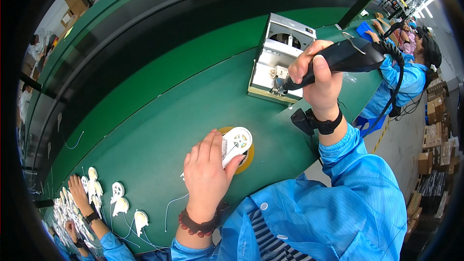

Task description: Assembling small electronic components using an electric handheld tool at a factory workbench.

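Observation:
My right hand (319, 82) is wrapped round a black electric screwdriver (353, 57), held tilted with its tip down and to the left. The tip is at the front of a box-shaped metal screw feeder (263, 70); whether a screw sits on it I cannot make out. My left hand (207, 166) closes over a white plastic housing (240, 137) with a round, spoked end. This housing rests on a yellow ring like a tape roll (249, 159) on the green table (145, 159). My left palm hides part of the housing.
Several white housings (117, 191) with thin cords lie at the left, beside a co-worker's hand (79, 193). A dark conveyor belt (145, 24) runs along the far side. Behind the screwdriver hangs its coiled cable (400, 63). Another person in a blue smock (403, 79) works at the right.

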A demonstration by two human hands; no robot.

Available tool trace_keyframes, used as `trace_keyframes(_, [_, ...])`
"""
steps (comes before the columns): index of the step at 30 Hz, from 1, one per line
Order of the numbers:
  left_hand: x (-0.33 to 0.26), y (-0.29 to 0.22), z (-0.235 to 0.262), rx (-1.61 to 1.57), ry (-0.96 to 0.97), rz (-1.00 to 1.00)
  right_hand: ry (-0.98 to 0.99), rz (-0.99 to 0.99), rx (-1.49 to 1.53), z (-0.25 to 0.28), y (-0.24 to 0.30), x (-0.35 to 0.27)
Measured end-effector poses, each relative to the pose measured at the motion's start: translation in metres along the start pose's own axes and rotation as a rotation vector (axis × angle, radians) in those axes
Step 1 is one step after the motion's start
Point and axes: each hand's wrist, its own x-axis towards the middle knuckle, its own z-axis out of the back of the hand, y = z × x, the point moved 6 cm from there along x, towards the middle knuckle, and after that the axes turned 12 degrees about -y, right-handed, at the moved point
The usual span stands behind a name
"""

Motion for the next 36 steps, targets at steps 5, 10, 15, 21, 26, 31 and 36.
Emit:
trace_keyframes(5, [-0.001,0.0,0.0,-0.001,-0.001,0.0,-0.022,0.011,0.086,-0.004,0.007,-0.001])
trace_keyframes(10, [-0.003,-0.002,-0.001,0.001,-0.001,-0.003,-0.025,0.0,0.086,-0.002,0.008,-0.003])
trace_keyframes(15, [0.005,-0.009,0.01,0.045,-0.059,-0.035,0.03,-0.009,0.24,-0.025,0.017,-0.009])
trace_keyframes(21, [0.0,0.001,0.023,-0.044,-0.323,-0.061,0.209,-0.154,0.303,-0.103,0.029,-0.033])
trace_keyframes(26, [-0.009,0.004,0.034,-0.083,-0.355,0.028,0.255,-0.248,0.393,-0.137,0.035,-0.06])
trace_keyframes(31, [-0.008,0.0,0.028,-0.156,-0.363,0.077,0.233,-0.271,0.491,-0.135,0.027,-0.064])
trace_keyframes(36, [-0.009,-0.002,0.029,-0.185,-0.411,0.064,0.223,-0.303,0.564,-0.131,0.021,-0.068])
